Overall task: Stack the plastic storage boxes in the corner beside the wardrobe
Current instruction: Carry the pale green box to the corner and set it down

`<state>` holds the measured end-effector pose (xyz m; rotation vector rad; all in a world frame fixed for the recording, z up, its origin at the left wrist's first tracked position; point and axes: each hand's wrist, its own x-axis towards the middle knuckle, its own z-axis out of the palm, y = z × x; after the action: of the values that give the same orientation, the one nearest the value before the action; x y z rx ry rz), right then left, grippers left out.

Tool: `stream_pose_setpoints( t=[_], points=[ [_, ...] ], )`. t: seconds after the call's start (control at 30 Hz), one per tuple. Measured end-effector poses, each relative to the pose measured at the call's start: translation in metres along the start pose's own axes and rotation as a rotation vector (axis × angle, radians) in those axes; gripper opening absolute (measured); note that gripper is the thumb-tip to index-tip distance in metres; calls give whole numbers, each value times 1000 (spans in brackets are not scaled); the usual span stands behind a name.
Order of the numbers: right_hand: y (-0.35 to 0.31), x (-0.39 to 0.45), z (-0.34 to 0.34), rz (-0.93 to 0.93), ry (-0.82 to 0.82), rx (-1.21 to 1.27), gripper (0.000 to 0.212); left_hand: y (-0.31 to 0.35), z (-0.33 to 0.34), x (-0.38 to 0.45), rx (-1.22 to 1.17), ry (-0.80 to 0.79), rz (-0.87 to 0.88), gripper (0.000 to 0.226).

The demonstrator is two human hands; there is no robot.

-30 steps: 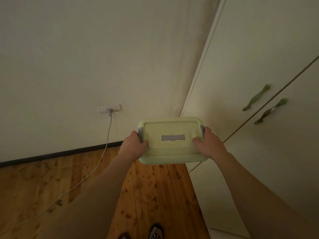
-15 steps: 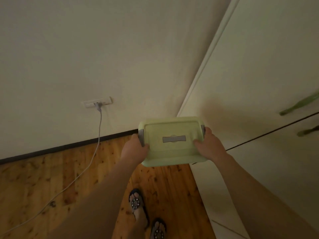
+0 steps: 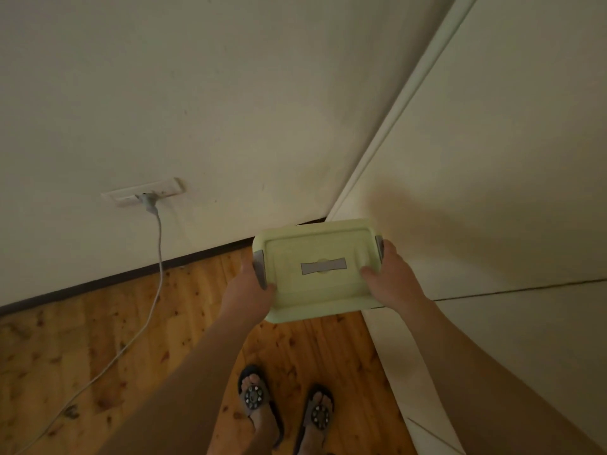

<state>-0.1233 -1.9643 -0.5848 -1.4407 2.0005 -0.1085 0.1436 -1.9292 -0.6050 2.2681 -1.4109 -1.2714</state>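
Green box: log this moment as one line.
green box lidded, held level above floor | left hand, right hand grip its ends | near wardrobe corner

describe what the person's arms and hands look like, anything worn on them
Both forearms are bare with no sleeves in view. The left hand and right hand wear no gloves, and no watch, bracelet or ring shows from this angle. The dim light hides finer detail.
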Motion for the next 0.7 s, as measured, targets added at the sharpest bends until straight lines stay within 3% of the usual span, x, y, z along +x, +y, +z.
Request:
stream_pose_setpoints(
  t=[0.7],
  points=[
    [49,152,71,-85,-56,-53,73,-24,92,136,12,3,-66,53]
  ],
)
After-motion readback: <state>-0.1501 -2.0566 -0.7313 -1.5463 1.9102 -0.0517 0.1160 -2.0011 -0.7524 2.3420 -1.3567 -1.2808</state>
